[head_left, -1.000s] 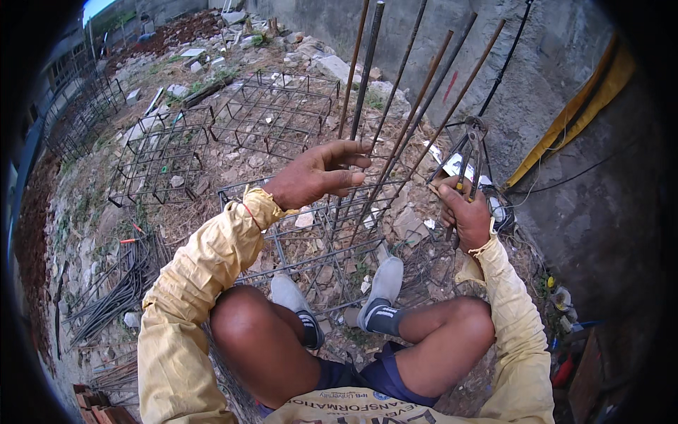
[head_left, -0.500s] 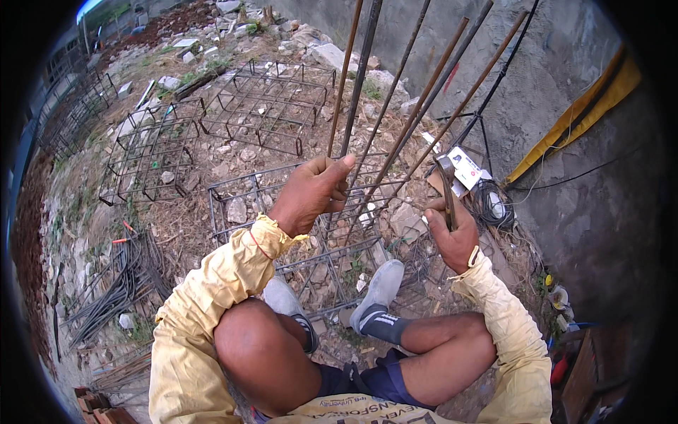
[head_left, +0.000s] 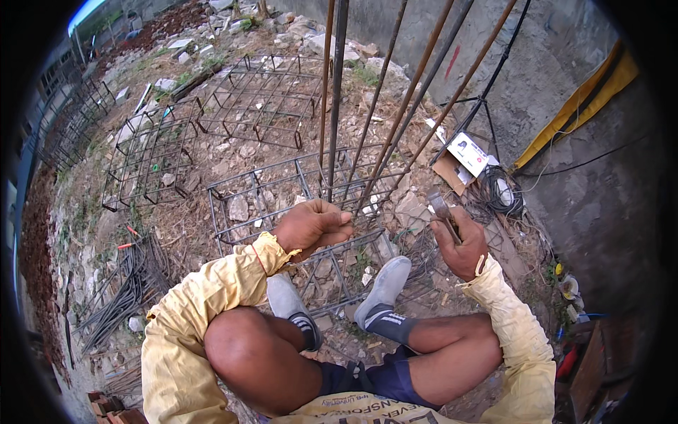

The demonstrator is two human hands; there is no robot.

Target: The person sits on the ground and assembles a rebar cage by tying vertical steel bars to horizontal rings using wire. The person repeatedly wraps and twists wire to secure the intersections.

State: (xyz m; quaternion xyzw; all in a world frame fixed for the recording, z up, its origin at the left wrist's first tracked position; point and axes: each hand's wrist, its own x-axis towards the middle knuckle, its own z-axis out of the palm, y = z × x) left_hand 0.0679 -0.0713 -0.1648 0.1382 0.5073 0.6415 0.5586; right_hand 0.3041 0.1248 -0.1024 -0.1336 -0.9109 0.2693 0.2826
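My left hand [head_left: 313, 227] is closed in a pinch, thumb against fingertips, in front of the foot of several upright steel bars [head_left: 337, 92]. Whatever it may hold is too small to make out. To its right, my right hand [head_left: 463, 244] is wrapped round a pair of metal pincers [head_left: 441, 206], whose head points up and a little left. Beneath both hands lies a rebar grid [head_left: 258, 189] of tied bars, which the upright bars rise from. My feet in grey shoes [head_left: 383, 288] rest at the grid's near side.
Two more rebar cages [head_left: 258, 92] stand on rubble at the far left. A bundle of dark rods [head_left: 116, 311] lies at left. At right are coiled black wire [head_left: 498, 194], a white printed box [head_left: 467, 154], a yellow cloth strip [head_left: 572, 113] and a concrete wall [head_left: 586, 191].
My left hand has dropped lower and turned, its pinch now facing right. My right hand has shifted slightly down and right, tilting the pincers left. The view has moved slightly.
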